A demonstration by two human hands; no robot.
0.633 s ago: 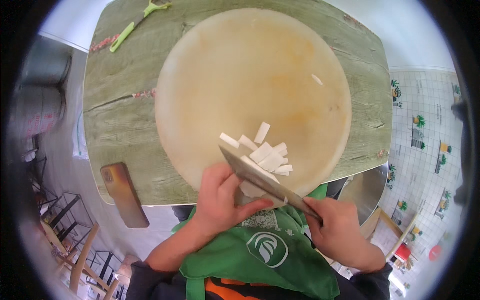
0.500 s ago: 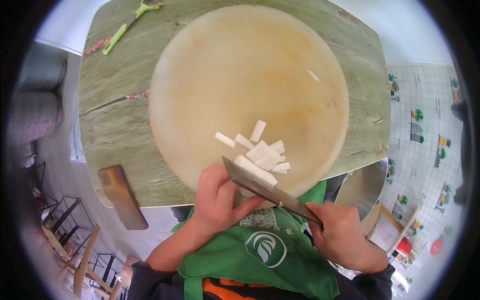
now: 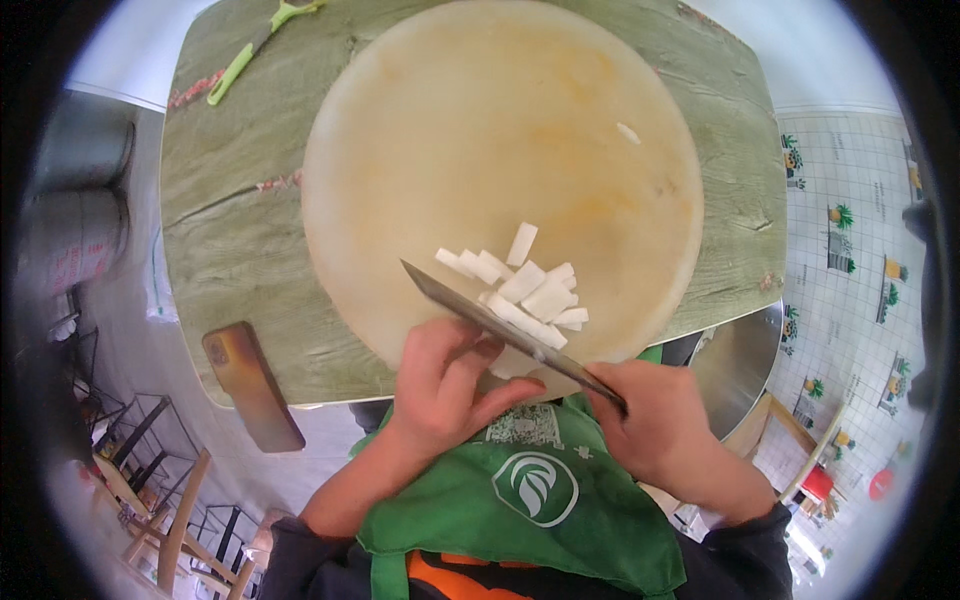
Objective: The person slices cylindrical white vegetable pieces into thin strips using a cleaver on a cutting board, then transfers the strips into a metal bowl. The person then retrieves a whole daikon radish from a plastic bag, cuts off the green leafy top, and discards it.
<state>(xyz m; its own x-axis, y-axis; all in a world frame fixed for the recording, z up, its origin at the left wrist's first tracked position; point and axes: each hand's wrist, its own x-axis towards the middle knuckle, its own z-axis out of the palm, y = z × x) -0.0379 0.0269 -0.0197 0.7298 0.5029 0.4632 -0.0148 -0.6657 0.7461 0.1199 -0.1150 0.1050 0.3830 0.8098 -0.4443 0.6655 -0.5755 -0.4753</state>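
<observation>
My right hand (image 3: 655,415) is closed round the handle of a kitchen knife (image 3: 475,315), whose blade slants up to the left over the near part of a round cutting board (image 3: 470,130). Just behind the blade, my left hand (image 3: 440,385) has its fingers bent and its thumb stretched along the board's near edge. Between them lies a pale white food piece (image 3: 513,364), partly hidden by the fingers and blade. Beyond the knife, several cut white sticks (image 3: 545,298) lie in a loose heap. One thin white sliver (image 3: 628,133) sits alone toward the board's far right.
A patterned green table (image 3: 235,240) bears the board. A green-handled peeler (image 3: 235,75) lies at its far left, and a phone (image 3: 250,385) juts over the near left edge. To the right, below table height, is a large metal bowl (image 3: 740,365). Wooden chair parts (image 3: 180,510) show lower left.
The knife and my right hand have shifted left and away from me, the blade now angled more steeply. The white sticks at the heap's left are bunched closer together. The whole view has shifted slightly.
</observation>
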